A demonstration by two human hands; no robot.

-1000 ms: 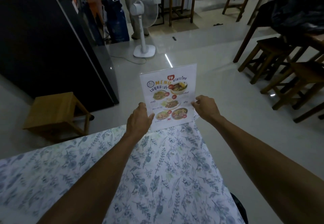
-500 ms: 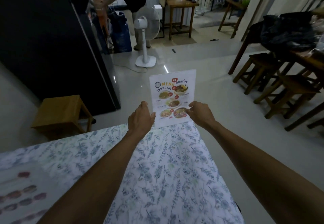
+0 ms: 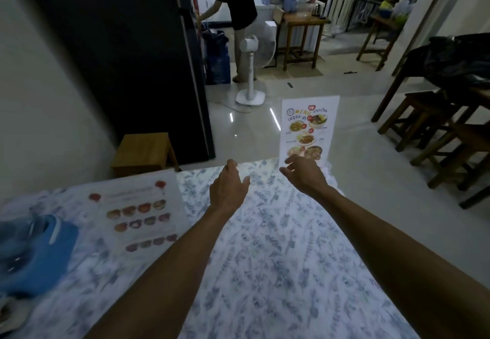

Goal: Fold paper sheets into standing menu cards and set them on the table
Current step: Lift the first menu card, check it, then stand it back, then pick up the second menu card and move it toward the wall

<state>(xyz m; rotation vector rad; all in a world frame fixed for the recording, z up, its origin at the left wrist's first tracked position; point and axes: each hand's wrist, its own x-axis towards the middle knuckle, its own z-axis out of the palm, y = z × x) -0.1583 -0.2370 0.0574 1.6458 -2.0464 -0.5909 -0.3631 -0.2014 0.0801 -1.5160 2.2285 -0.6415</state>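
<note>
We see a menu card [image 3: 309,129] standing upright at the far right corner of the desk [image 3: 278,272], printed face toward us, food photos and "MENU" heading readable. The desk wears a white cloth with a blue leaf print.

Our right hand [image 3: 305,172] hovers just in front of the card's lower edge, fingers spread and loosely curled, gripping nothing; it overlaps the card's bottom, and we cannot tell if the fingertips touch the paper. Our left hand [image 3: 229,188] is further left, over the cloth, apart from the card, fingers loosely spread, holding nothing. Both forearms reach in from the bottom edge.

A second printed sheet [image 3: 140,216] lies flat on the desk at the left, unfolded, rows of small food pictures, blurred. Left of it a blue bag [image 3: 34,253] sits at the desk's left edge, also blurred.

Beyond the desk: a low wooden stool [image 3: 144,151] on the floor by a tall dark cabinet [image 3: 119,46]. A white standing fan [image 3: 252,73] is on the glossy tile floor behind the card. Another person in a dark top [image 3: 237,1] stands at the back, bent toward the left. Wooden stools [image 3: 434,126] and a dark table with a black bundle [image 3: 458,60] on it are at right. A small wooden side table [image 3: 303,36] stands further back.
</note>
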